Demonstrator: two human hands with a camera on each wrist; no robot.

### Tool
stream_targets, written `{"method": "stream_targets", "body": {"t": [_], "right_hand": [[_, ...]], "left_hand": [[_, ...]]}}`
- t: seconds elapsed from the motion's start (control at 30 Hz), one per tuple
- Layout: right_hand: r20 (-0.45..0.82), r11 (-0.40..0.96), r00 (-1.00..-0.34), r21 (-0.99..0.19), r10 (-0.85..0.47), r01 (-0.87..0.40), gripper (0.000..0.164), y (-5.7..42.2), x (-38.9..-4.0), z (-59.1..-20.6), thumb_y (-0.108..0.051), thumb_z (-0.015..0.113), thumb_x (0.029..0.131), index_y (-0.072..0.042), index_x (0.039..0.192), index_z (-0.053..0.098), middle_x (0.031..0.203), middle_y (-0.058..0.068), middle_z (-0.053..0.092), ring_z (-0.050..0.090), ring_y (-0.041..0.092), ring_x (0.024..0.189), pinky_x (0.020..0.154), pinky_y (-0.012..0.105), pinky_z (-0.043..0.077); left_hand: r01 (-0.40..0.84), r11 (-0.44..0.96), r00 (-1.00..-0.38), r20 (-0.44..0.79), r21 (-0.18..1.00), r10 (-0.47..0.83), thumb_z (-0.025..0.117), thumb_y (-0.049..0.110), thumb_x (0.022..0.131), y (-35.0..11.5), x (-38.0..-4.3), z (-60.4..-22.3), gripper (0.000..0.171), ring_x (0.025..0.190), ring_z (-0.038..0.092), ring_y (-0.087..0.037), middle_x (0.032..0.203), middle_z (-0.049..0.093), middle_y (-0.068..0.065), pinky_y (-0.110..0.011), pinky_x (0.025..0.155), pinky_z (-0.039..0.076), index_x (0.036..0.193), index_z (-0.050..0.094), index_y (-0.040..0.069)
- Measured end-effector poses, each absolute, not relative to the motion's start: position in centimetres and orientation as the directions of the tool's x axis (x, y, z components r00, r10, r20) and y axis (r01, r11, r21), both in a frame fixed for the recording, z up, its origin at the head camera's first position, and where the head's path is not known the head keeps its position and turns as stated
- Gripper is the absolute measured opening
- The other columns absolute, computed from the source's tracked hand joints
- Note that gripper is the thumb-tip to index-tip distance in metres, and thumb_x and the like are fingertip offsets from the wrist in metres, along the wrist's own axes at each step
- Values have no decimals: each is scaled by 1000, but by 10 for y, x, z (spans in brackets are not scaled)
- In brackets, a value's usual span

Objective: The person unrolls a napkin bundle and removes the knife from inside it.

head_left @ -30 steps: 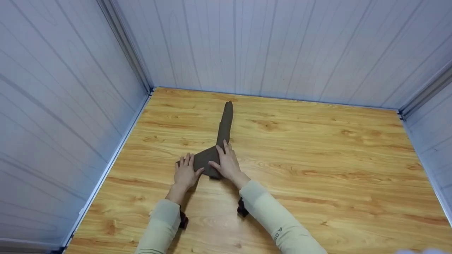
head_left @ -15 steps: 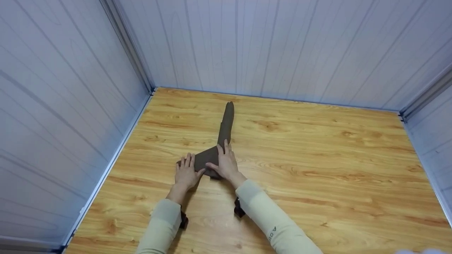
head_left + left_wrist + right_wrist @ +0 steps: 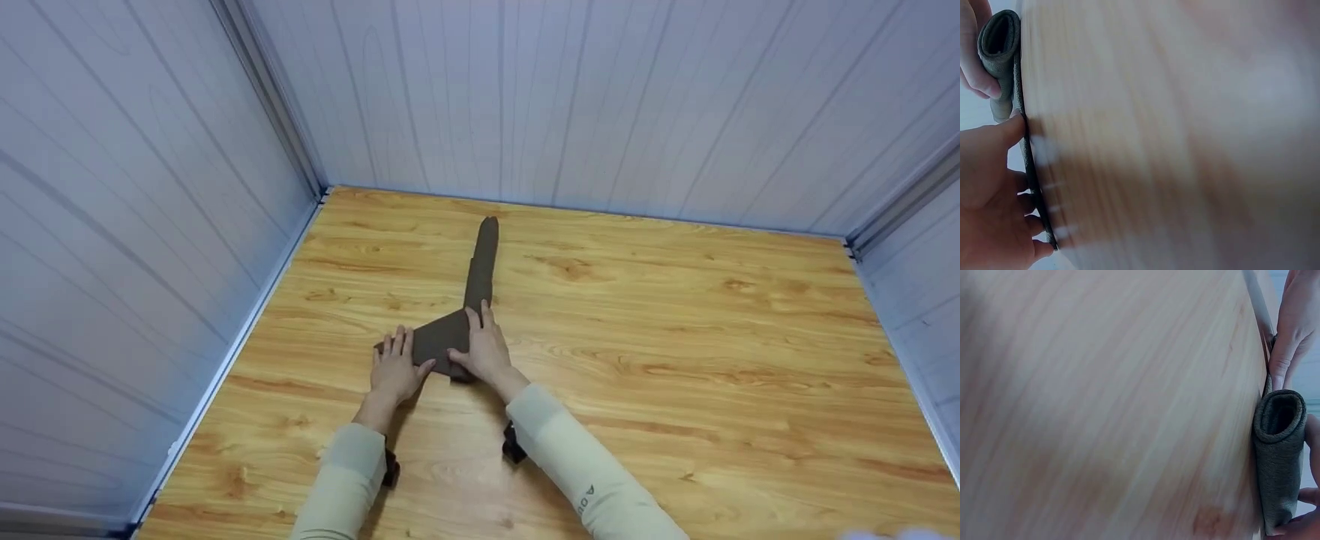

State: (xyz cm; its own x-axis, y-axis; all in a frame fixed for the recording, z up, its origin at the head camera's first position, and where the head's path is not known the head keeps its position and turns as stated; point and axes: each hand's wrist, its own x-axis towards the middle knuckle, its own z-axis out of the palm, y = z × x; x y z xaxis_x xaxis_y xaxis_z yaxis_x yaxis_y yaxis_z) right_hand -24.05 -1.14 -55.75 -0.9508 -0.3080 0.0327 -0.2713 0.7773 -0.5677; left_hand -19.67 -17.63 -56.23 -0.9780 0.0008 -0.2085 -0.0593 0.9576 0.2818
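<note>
A dark brown-grey cloth (image 3: 437,341) lies partly rolled. Its long thin roll (image 3: 484,255) points away from me, and a flat flap runs left from the near part of the roll. On the flap's left end my left hand (image 3: 393,371) presses with spread fingers, thumb at the near edge. My right hand (image 3: 489,352) rests over the near part of the roll, fingers pointing forward and thumb on the left side. In the right wrist view the hollow coiled end of the roll (image 3: 1278,478) shows. The left wrist view shows the thin flap edge (image 3: 1036,185) under my left fingers.
The cloth lies on a wood-grain tabletop (image 3: 675,337). Pale panelled walls stand at the back (image 3: 600,97), the left (image 3: 135,247) and the right. A dark wrist camera (image 3: 514,446) sits under each forearm.
The near part of the roll and my right hand have shifted very slightly right. My left hand stays in the same place on the flap.
</note>
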Motion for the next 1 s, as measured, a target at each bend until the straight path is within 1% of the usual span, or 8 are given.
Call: {"method": "stream_targets", "body": {"t": [0.1, 0.3, 0.6, 0.77, 1.0], "right_hand": [[24, 772, -951, -578, -308, -265, 78, -7, -241, -557, -35, 67, 77, -5, 138, 29, 144, 22, 12, 32, 36, 122, 94, 40, 36], [16, 759, -950, -598, -311, -258, 77, 0, -240, -556, -35, 66, 78, -5, 138, 28, 144, 21, 14, 34, 35, 122, 92, 39, 38], [-14, 733, -948, -638, -318, -236, 76, 5, -238, -554, -34, 64, 80, -4, 139, 26, 143, 21, 16, 36, 33, 122, 91, 38, 39], [-40, 712, -948, -671, -315, -208, 76, 10, -236, -550, -31, 64, 81, -4, 139, 25, 143, 20, 17, 33, 31, 124, 93, 38, 37], [-47, 689, -945, -696, -323, -201, 76, 21, -236, -546, -29, 65, 81, 1, 138, 24, 142, 21, 21, 28, 31, 126, 99, 38, 30]], "left_hand": [[-60, 959, -977, -214, 277, 1, 41, 48, 90, -176, -198, -562, 74, 132, 7, -35, 147, 9, -16, -54, 102, 9, 142, 14, 3], [-62, 955, -975, -223, 291, 5, 41, 48, 90, -175, -200, -562, 74, 132, 6, -35, 147, 8, -15, -54, 102, 8, 142, 14, 3], [-60, 955, -978, -207, 292, 2, 44, 46, 89, -179, -196, -560, 75, 131, 9, -37, 146, 11, -17, -55, 102, 9, 141, 16, 1], [-53, 955, -980, -201, 292, 8, 43, 46, 89, -180, -196, -561, 75, 131, 8, -37, 146, 11, -17, -55, 101, 9, 141, 15, 1], [-54, 953, -981, -195, 298, 5, 43, 46, 90, -178, -196, -562, 74, 131, 9, -37, 146, 11, -17, -55, 102, 10, 141, 15, 1]]}}
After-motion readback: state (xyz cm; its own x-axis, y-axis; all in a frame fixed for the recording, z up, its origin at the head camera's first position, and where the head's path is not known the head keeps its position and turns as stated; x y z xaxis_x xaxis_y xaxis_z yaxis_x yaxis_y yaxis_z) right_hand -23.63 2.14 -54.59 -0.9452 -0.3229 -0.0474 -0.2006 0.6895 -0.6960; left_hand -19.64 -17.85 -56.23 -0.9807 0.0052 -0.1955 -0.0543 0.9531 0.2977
